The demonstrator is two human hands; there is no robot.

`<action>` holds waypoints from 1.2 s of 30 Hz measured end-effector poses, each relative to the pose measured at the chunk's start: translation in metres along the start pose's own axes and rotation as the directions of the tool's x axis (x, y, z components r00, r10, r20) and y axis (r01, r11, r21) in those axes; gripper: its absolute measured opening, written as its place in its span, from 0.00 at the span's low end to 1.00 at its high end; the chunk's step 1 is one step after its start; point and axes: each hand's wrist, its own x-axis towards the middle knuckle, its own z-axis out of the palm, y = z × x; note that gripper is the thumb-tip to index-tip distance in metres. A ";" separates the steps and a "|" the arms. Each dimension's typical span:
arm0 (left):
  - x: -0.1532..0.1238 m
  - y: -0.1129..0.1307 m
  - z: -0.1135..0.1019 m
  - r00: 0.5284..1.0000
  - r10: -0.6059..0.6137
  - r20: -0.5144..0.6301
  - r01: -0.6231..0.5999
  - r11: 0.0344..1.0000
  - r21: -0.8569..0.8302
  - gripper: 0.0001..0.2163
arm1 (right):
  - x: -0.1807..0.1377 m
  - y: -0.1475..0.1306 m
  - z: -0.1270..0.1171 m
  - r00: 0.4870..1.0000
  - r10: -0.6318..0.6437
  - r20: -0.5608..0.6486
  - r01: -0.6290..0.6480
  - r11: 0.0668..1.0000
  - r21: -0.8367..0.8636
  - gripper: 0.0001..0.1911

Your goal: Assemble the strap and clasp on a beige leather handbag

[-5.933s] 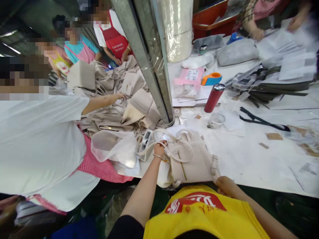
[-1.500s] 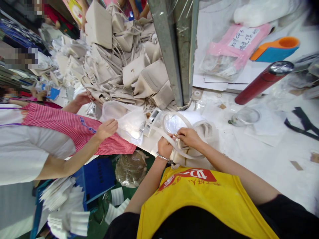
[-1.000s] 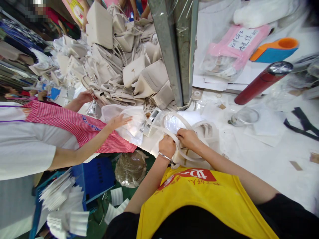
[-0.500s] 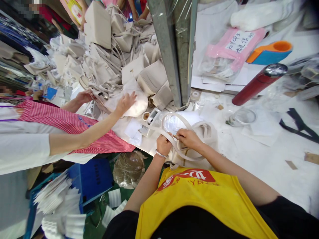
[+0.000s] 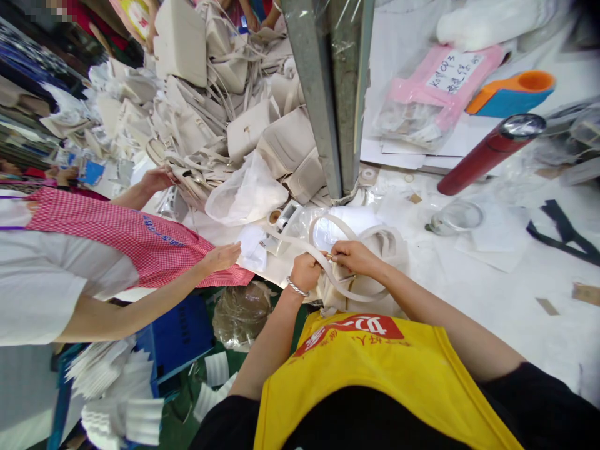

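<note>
A cream backpack (image 5: 375, 287) lies at the near edge of the white table (image 5: 492, 294), right in front of my yellow apron. My left hand (image 5: 305, 271), with a bracelet on its wrist, is closed around one of the bag's cream straps (image 5: 328, 275). My right hand (image 5: 352, 257) pinches the same strap just to the right, fingertips almost touching the left hand. A clear plastic bag (image 5: 337, 228) lies under the looped handles behind my hands.
A co-worker in a red checked apron stands at left, one hand (image 5: 224, 256) near white paper, the other (image 5: 157, 180) on a heap of cream bags (image 5: 244, 119). A metal post (image 5: 328, 94) rises mid-table. A red flask (image 5: 487, 156), tape roll (image 5: 452, 217) and pink pouch (image 5: 435, 94) sit right.
The co-worker's nearer hand has let go of the white plastic bag on the heap and drawn back toward the table edge. My hands stay on the strap, shifted slightly.
</note>
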 end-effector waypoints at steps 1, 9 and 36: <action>0.001 0.000 -0.001 1.000 0.014 0.012 -0.015 1.000 0.026 0.11 | 0.000 0.001 0.000 1.000 0.010 0.013 -0.010 1.000 0.018 0.06; 0.003 0.001 -0.003 0.981 0.139 0.137 -0.164 0.969 0.187 0.15 | 0.000 0.008 0.001 0.992 0.072 0.103 -0.091 0.977 0.190 0.07; -0.011 0.012 0.006 0.997 0.030 0.073 -0.036 0.997 0.073 0.08 | -0.009 0.005 0.000 0.993 0.088 0.085 -0.104 0.972 0.209 0.07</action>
